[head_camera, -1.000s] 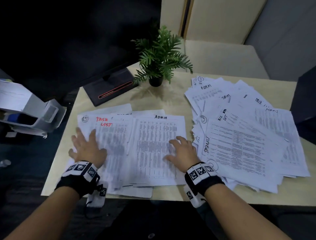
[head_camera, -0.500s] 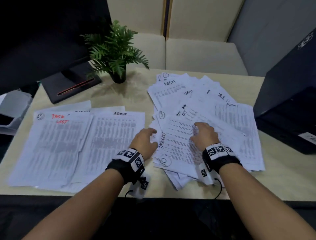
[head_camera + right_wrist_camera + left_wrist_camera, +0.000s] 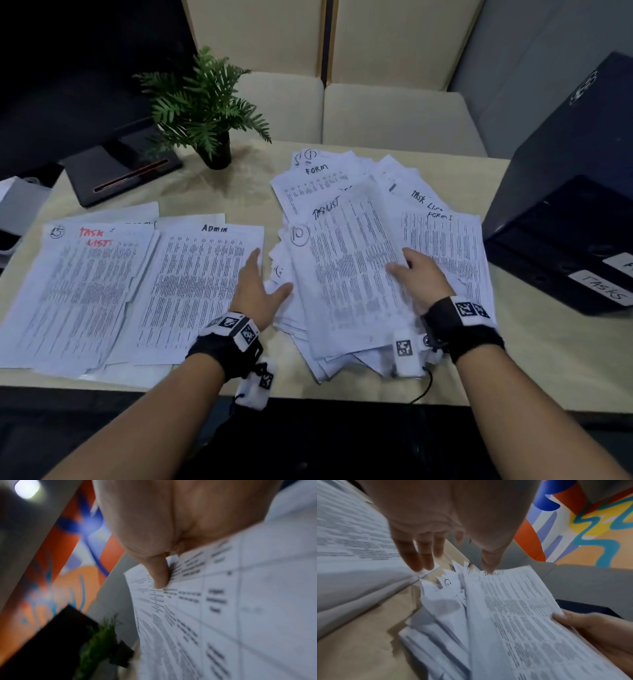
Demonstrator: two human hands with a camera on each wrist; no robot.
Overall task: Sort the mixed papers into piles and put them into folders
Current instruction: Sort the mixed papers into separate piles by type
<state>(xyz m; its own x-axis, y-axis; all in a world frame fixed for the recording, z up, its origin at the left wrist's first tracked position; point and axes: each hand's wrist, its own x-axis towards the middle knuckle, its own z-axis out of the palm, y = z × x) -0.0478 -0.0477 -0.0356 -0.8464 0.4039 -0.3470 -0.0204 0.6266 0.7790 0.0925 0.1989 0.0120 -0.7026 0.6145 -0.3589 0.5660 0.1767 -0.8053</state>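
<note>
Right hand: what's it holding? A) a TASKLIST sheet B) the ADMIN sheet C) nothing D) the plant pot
A: the right hand pinches the right edge of the raised sheet headed TASKLIST, on top of the mixed heap.

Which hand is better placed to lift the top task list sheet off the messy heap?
Right. The right hand pinches the task list sheet at its right edge, thumb on top. The left hand lies open between the Admin pile and the heap, holding nothing.
</note>
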